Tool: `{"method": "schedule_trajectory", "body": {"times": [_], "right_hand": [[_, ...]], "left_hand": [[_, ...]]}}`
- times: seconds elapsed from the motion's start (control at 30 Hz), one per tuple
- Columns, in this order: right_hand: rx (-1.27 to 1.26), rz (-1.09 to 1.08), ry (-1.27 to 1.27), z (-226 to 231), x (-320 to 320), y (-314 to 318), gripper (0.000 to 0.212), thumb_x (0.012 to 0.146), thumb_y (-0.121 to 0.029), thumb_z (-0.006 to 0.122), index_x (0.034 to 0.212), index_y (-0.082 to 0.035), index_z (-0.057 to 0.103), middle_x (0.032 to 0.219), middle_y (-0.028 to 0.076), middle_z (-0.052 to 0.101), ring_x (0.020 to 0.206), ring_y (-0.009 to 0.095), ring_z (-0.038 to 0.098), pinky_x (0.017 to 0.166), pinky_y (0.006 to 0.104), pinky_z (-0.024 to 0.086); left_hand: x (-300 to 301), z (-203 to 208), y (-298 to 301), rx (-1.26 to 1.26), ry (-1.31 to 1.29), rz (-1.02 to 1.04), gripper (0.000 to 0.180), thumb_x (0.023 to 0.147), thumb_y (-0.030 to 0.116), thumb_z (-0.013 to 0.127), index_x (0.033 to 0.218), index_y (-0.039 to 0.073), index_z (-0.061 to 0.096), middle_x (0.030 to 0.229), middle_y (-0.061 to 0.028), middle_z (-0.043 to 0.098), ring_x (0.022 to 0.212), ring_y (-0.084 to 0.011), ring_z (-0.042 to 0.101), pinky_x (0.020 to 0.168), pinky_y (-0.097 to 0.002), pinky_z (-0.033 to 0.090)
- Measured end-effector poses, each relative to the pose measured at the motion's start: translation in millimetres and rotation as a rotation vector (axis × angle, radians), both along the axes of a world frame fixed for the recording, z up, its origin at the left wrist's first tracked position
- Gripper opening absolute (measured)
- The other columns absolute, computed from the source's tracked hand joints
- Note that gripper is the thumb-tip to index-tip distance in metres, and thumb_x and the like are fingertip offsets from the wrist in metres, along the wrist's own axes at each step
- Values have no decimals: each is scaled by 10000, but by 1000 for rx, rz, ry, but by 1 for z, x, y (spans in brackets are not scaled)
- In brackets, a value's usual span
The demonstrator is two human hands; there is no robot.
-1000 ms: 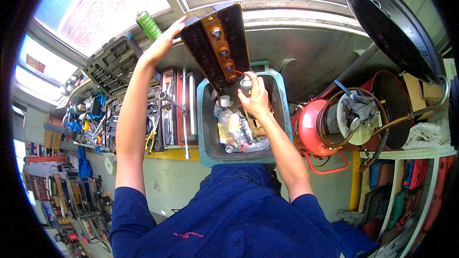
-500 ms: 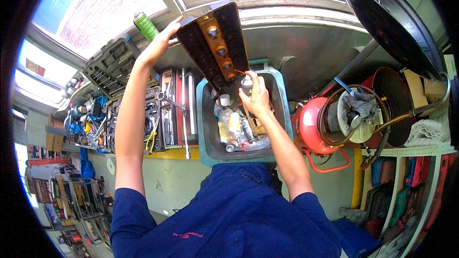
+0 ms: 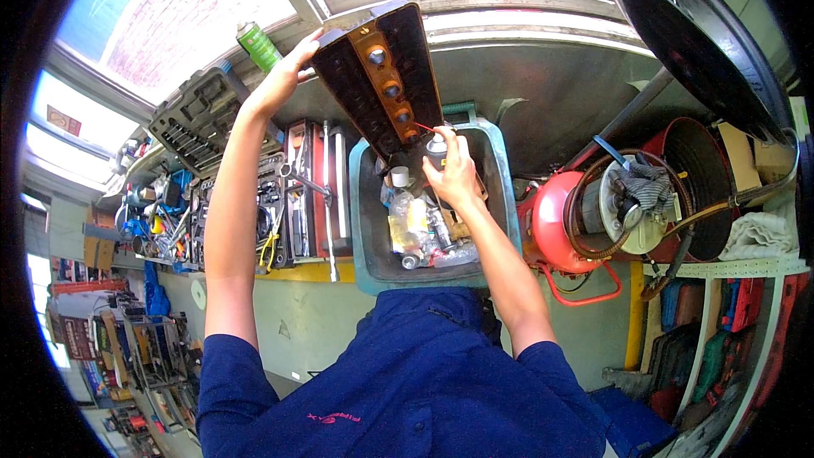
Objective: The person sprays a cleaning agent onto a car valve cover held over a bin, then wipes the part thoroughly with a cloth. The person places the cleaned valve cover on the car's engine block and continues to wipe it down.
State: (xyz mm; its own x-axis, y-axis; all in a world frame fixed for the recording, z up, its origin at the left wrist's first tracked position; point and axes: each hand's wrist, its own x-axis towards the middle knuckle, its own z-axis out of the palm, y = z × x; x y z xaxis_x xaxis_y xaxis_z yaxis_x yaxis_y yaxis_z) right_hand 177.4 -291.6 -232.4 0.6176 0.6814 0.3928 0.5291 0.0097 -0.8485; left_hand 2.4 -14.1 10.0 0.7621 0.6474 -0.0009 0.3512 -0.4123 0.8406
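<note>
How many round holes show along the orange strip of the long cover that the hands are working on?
3, in a row down the orange strip of the cover: upper, middle, lower. The right hand and spray can may hide another below.

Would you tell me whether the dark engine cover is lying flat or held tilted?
Held tilted: the left hand props the engine cover up by its top edge, its lower end over the teal bin.

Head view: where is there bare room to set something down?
Bare: the grey metal surface behind the teal bin. Crowded: the bin, full of bottles, and the tool trays left of it.
</note>
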Motion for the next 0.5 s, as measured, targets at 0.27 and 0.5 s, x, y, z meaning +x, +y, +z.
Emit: {"method": "schedule_trajectory", "body": {"times": [0.27,0.5], "right_hand": [[-54,2,9,-13,-1,-3,672,849,-173,817,1451,-239,527,1182,183,595,1011,454,703,849,536,593],[-89,16,12,-33,-4,0,690,859,-201,816,1468,-258,498,1183,183,592,1008,460,703,846,553,588]], "left_hand": [[-3,0,4,-34,28,-32,818,1064,687,420,1720,214,295,1775,-89,276,1642,-297,207,1284,-579,227],[-2,3,0,-38,23,-28,805,1067,664,430,1717,207,305,1771,-88,285,1637,-292,223,1282,-570,236]]}}
